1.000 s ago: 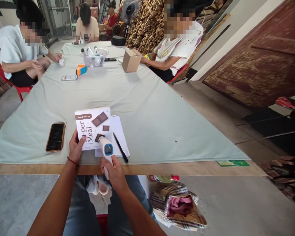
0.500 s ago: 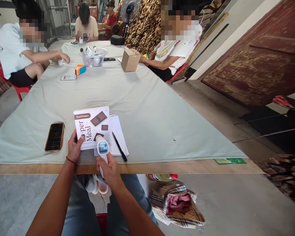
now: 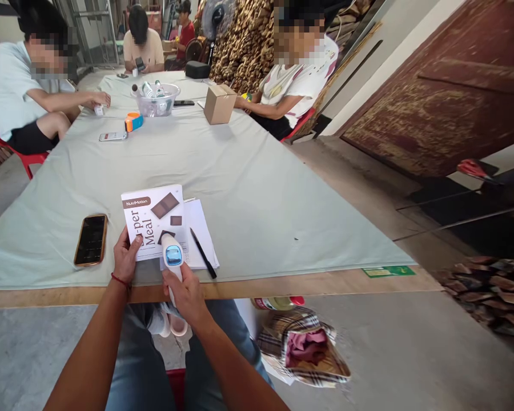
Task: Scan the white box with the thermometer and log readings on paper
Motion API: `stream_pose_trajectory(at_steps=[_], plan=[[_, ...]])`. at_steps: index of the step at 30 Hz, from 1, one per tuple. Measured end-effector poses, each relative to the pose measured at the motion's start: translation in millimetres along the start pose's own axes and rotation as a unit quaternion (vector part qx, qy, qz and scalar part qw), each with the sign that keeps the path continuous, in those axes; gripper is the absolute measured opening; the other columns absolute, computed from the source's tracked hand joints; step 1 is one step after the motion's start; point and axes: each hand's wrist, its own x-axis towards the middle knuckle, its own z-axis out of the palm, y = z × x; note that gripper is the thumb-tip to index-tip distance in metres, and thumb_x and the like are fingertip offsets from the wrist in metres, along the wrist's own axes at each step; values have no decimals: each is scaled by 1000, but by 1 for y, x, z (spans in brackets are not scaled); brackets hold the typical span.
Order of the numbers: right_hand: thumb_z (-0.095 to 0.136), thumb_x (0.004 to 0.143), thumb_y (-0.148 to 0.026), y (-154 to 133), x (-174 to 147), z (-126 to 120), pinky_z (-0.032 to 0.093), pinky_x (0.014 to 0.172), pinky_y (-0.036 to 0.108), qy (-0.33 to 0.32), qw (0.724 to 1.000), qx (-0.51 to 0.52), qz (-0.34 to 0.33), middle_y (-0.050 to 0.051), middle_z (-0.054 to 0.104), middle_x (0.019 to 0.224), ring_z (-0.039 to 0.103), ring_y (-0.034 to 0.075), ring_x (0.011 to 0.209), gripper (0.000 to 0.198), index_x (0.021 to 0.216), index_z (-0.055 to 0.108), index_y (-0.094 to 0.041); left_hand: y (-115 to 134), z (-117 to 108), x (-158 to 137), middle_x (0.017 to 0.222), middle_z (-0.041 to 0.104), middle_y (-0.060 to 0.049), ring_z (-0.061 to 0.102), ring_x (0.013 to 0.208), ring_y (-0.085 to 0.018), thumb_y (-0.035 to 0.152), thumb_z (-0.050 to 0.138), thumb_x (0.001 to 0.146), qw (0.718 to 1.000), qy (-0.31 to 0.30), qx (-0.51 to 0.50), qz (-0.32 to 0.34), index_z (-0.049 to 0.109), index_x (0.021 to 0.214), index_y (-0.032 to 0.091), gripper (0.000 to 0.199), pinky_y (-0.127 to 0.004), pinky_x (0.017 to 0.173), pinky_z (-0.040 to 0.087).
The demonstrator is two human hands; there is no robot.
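Observation:
My left hand (image 3: 125,257) grips the lower left edge of a white box (image 3: 148,214) printed "NutriMotion" and "Meal", its thumb on the front. In my right hand (image 3: 186,294) is a white infrared thermometer (image 3: 173,264) with a lit blue screen, fingers wrapped round its handle. The thermometer's head points at the lower right of the box's front, close to it; whether they touch I cannot tell. White paper sheets (image 3: 200,225) lie partly behind the box, with a black pen (image 3: 203,253) on them. To the left of my left hand rests a dark-screened phone (image 3: 91,240).
A pale green cloth (image 3: 257,200) covers the table. Farther along it are a cardboard box (image 3: 220,105), a clear plastic basin (image 3: 156,105) of bottles, an orange-and-blue object (image 3: 133,121) and a light phone (image 3: 112,136). Several people sit around. A checked bag (image 3: 306,348) stands on the floor.
The whole view has shifted slightly, so things appear a little farther left. My hands keep the same hold on the box and the thermometer.

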Motion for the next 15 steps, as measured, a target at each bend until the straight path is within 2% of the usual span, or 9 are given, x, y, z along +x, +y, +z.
stream_pose_trajectory(at_steps=[9,15], plan=[[53,81,-47,-2,-1,2,43,56,28,5,1000,-5,9,-4,55,53,54,15,53,25,80,53,-22,1,0,0,122,68,-12,65,108,-28,55,73,75,1000,-6,4,0,59,127,16,67,-39,90,54],[57,80,-46,1,0,2,42,55,27,7,999,49,14,-5,53,54,52,14,53,24,79,52,-22,5,4,-1,122,67,-12,63,112,-28,53,74,74,999,10,24,26,56,130,18,69,-39,93,53]])
